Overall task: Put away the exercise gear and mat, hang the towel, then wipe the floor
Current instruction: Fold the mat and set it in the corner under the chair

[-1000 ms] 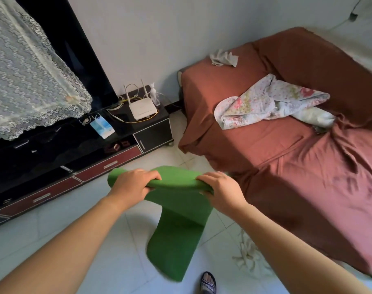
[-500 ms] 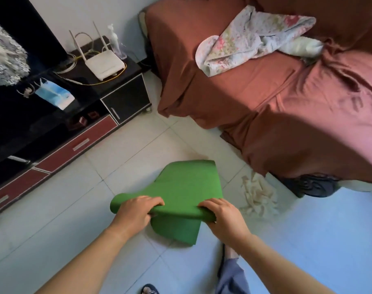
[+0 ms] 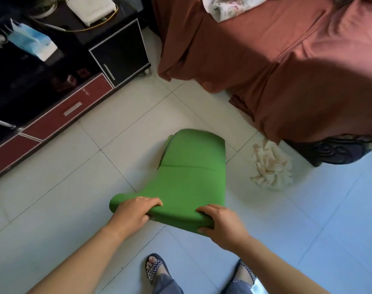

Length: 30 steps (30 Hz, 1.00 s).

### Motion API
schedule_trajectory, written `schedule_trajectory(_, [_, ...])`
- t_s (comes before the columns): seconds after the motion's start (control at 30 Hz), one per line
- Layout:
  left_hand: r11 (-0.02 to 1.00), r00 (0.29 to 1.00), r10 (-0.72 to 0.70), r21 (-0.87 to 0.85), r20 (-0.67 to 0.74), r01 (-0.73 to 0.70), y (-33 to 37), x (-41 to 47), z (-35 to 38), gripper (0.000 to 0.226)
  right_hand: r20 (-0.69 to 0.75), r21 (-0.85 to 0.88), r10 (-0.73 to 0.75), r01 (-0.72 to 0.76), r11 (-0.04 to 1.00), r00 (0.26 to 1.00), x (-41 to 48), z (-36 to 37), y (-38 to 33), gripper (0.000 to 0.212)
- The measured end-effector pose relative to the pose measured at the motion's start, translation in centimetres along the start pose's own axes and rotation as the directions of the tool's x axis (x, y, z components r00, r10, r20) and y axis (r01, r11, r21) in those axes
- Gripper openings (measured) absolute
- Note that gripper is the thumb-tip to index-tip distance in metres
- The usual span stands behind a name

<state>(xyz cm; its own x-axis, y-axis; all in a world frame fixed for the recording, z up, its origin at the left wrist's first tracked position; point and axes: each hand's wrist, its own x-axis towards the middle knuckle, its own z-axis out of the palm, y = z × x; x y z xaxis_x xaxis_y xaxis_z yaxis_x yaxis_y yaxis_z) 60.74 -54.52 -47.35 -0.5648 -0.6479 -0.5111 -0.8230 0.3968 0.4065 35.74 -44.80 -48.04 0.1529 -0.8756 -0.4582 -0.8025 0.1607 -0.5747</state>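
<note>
Now, mat (image 3: 193, 172): folded on the floor tiles (image 3: 53, 209), near end held up.
Left hand (image 3: 134, 213): fingers curled over the near fold's left end.
Right hand (image 3: 221, 225): clamps its right end.
Fold: probably best to keep edges aligned and press evenly.

A mat (image 3: 193, 166) rests with its far end on the floor (image 3: 53, 198) at centre, its near edge gripped by the left hand (image 3: 133, 213) and, to its right, the right hand (image 3: 222, 225). A cabinet (image 3: 74, 107) stands to the left, a router (image 3: 91, 7) on top; a sofa (image 3: 287, 71) sits behind right, a cloth (image 3: 270, 166) on the floor between it and the mat.
</note>
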Motion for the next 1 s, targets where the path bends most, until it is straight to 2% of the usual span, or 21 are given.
schedule_trajectory(0.13, [1.000, 1.000, 0.019, -0.022, -0.019, -0.019, -0.1, 0.1, 2.6, 0.042, -0.012, 0.055, 0.012, -0.011, 0.998, 1.000, -0.9, 2.1, 1.7, 0.053])
schedule_trajectory(0.23, [0.999, 0.999, 0.041, -0.026, -0.032, -0.042, -0.8, 0.2, 4.1, 0.046, 0.017, 0.186, 0.022, -0.025, 0.982, 1.000, -1.1, 2.5, 2.7, 0.079])
schedule_trajectory(0.33, [0.999, 0.998, 0.050, -0.020, -0.036, -0.051, -1.6, -0.2, 5.4, 0.050, -0.040, 0.264, 0.080, -0.067, 0.962, 0.996, -0.9, 2.3, 3.4, 0.089])
schedule_trajectory(0.4, [0.999, 0.997, 0.029, -0.038, -0.071, -0.031, -1.7, -0.6, 5.9, 0.051, -0.063, 0.290, 0.131, -0.107, 0.951, 0.989, -0.6, 2.0, 3.6, 0.084])
schedule_trajectory(0.57, [0.993, 0.994, -0.017, -0.120, -0.105, 0.005, -0.7, -1.0, 6.0, 0.052, -0.059, 0.296, 0.190, -0.164, 0.941, 0.980, 0.0, 1.8, 3.8, 0.049])
schedule_trajectory(0.63, [0.991, 0.999, -0.024, -0.131, -0.046, 0.017, -0.4, -0.7, 5.6, 0.048, -0.054, 0.308, 0.186, -0.161, 0.938, 0.981, 0.5, 1.6, 3.8, 0.046])
schedule_trajectory(0.73, [0.993, 0.998, -0.048, -0.110, 0.041, 0.052, -0.6, -0.3, 5.6, 0.063, -0.043, 0.299, 0.146, -0.127, 0.946, 0.988, 1.8, 1.6, 3.8, 0.046])
schedule_trajectory(0.9, [0.975, 0.991, -0.118, -0.197, -0.065, 0.103, -1.0, 1.4, 8.2, 0.063, -0.099, 0.274, 0.128, -0.096, 0.957, 0.987, 3.9, 3.9, 4.8, 0.045])
schedule_trajectory(1.0, [0.971, 0.991, -0.117, -0.217, -0.072, 0.099, -1.8, 3.3, 10.5, 0.061, -0.116, 0.261, 0.128, -0.094, 0.961, 0.985, 5.2, 6.3, 6.1, 0.044])
